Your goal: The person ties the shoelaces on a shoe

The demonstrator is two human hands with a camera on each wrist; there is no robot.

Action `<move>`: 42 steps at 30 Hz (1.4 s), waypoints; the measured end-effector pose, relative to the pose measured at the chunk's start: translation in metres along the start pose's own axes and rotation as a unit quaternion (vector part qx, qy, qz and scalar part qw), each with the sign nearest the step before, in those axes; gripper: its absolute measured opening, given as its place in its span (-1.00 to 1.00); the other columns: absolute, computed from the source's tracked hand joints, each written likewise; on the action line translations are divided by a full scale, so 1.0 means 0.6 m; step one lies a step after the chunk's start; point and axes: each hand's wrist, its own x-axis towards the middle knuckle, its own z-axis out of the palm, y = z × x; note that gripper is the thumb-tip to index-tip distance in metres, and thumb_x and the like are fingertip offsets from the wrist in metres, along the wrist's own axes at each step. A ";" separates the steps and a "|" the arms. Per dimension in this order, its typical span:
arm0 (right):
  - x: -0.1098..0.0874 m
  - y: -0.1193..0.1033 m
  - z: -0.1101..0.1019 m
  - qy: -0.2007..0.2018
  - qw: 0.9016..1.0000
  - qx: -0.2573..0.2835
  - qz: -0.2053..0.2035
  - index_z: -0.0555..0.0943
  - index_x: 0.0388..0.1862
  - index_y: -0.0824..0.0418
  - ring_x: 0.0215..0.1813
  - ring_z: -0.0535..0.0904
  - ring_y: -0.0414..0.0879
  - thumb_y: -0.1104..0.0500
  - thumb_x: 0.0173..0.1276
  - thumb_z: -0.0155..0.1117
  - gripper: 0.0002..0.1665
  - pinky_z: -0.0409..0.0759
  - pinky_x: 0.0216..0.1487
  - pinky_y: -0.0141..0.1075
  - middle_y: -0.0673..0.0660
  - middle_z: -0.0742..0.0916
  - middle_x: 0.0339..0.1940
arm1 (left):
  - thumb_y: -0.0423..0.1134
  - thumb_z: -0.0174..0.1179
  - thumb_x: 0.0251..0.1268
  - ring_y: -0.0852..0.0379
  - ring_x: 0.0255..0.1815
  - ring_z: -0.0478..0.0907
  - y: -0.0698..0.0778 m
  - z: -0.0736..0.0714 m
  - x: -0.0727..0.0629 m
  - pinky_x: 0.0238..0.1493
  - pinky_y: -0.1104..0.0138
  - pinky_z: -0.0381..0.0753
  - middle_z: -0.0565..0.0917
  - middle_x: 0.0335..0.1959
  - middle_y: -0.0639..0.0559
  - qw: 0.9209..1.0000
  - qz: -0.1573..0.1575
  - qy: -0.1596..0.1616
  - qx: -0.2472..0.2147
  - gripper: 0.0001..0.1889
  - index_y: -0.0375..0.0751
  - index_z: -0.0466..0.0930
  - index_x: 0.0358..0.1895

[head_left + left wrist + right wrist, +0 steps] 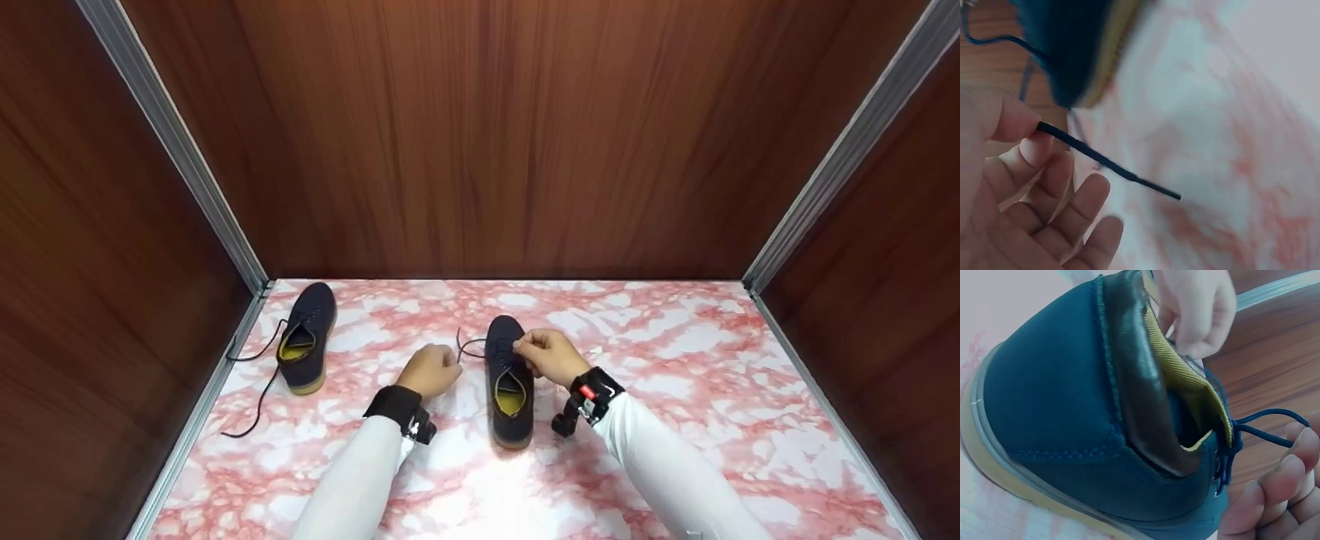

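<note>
A dark navy shoe (pixel 514 431) with a yellow lining stands on the floor between my hands, toe pointing away. To its left, my left hand (pixel 430 371) pinches a dark shoelace (pixel 1109 162) between thumb and index finger; its tipped end sticks out past them and the other fingers are loosely bent. Over the lacing on the right side, my right hand (pixel 553 356) pinches a loop of lace (pixel 1275 412), plain in the right wrist view. That view also shows the shoe's heel and collar up close. My right fingers hide part of the lacing in the head view.
A matching navy shoe (pixel 302 369) stands at the far left, its untied lace (pixel 259 409) trailing over the floor. Brown wood-look walls (pixel 480 142) with metal edges enclose the red-and-white marbled floor (pixel 660 360) at the back and both sides.
</note>
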 end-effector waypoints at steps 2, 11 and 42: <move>0.002 -0.002 -0.002 0.002 1.000 0.001 0.002 0.62 -0.27 0.40 -0.55 0.44 -0.20 0.14 0.54 0.26 -0.70 0.49 -0.45 -0.37 -0.03 0.53 -0.61 | -0.25 0.17 0.29 0.18 -0.49 0.42 0.015 -0.006 -0.004 -0.32 0.35 0.40 0.45 -0.57 0.17 1.000 0.009 -0.002 -0.029 -0.82 -0.06 0.51 -0.50; 0.009 -0.002 -0.007 0.013 1.000 -0.014 0.004 0.62 -0.32 0.34 -0.61 0.42 -0.24 0.14 0.51 0.28 -0.72 0.40 -0.51 -0.42 -0.07 0.52 -0.65 | -0.29 0.14 0.45 0.18 -0.44 0.65 0.068 -0.010 -0.016 -0.37 0.42 0.58 0.71 -0.45 0.04 0.980 0.017 -0.061 -0.188 -0.83 -0.30 0.65 -0.27; 0.013 0.009 -0.014 0.005 1.000 -0.015 0.010 0.63 -0.32 0.33 -0.64 0.41 -0.26 0.12 0.52 0.28 -0.71 0.35 -0.54 -0.42 -0.10 0.53 -0.68 | -0.20 0.27 0.41 0.28 -0.55 0.69 0.048 0.013 -0.011 -0.58 0.50 0.45 0.85 -0.35 -0.08 0.976 -0.061 -0.053 -0.204 -0.76 -0.35 0.77 -0.18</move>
